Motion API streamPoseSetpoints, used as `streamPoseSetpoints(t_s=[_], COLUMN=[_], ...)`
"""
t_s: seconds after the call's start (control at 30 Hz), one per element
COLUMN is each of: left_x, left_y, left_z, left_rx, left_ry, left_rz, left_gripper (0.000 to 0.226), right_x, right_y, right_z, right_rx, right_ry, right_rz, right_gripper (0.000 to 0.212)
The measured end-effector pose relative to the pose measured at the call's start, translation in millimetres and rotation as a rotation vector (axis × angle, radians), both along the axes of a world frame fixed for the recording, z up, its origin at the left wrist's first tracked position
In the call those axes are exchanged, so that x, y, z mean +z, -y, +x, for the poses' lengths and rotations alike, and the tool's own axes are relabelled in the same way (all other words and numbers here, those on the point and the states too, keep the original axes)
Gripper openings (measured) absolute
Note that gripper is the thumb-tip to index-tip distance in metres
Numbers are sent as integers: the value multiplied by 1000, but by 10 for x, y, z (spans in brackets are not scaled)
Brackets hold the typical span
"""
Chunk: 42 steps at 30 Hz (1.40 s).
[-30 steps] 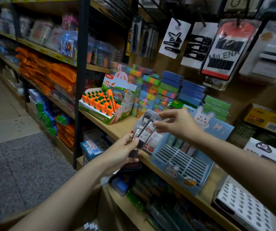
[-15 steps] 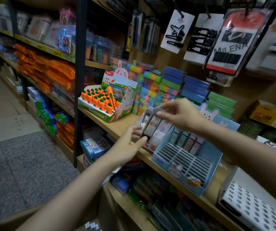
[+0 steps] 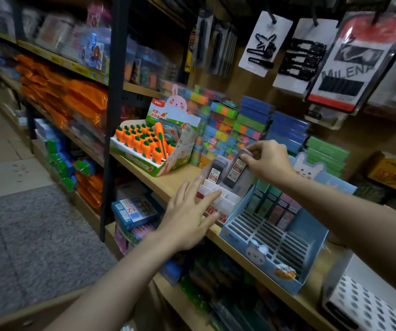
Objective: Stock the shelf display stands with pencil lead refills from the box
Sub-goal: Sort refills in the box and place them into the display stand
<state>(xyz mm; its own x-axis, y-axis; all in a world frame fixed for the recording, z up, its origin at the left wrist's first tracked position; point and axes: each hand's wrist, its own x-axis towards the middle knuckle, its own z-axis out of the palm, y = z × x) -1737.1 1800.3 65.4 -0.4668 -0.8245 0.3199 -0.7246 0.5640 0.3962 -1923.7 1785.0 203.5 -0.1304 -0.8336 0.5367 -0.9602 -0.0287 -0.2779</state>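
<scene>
From the head view, the right hand [image 3: 267, 160] pinches the top of a dark lead refill case [image 3: 236, 172] and holds it upright at the far row of the white display stand [image 3: 216, 199] on the wooden shelf [image 3: 168, 182]. A second refill case [image 3: 216, 172] stands just left of it in the same stand. The left hand [image 3: 187, 218] is spread wide with straight fingers, at the stand's near left corner. A blue slotted stand [image 3: 273, 237] sits just right, and a carrot display box [image 3: 151, 149] sits to the far left.
</scene>
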Motion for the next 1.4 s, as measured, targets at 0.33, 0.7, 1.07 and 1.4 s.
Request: streamPoseSetpoints(t_s=[0.33,0.7,1.07,1.4], left_x=[-5,1,-56,-415], left_y=[-51,-73,-278,-980], left_z=[-11,30,17,731], left_rx=[-44,-71,-150,62], left_ry=[-92,-154,-156,-547], left_rz=[43,48,116,321], left_gripper=[54,56,72,19], right_x=[-89,-366,-348,-846], right_y=[152,163,-77,-1326], right_z=[95,73,138,755], right_rx=[-88,-37,64,462], right_ry=[-97,-370,-411,347], right_rz=[185,-6,0,-85], right_gripper=[24,25,34,16])
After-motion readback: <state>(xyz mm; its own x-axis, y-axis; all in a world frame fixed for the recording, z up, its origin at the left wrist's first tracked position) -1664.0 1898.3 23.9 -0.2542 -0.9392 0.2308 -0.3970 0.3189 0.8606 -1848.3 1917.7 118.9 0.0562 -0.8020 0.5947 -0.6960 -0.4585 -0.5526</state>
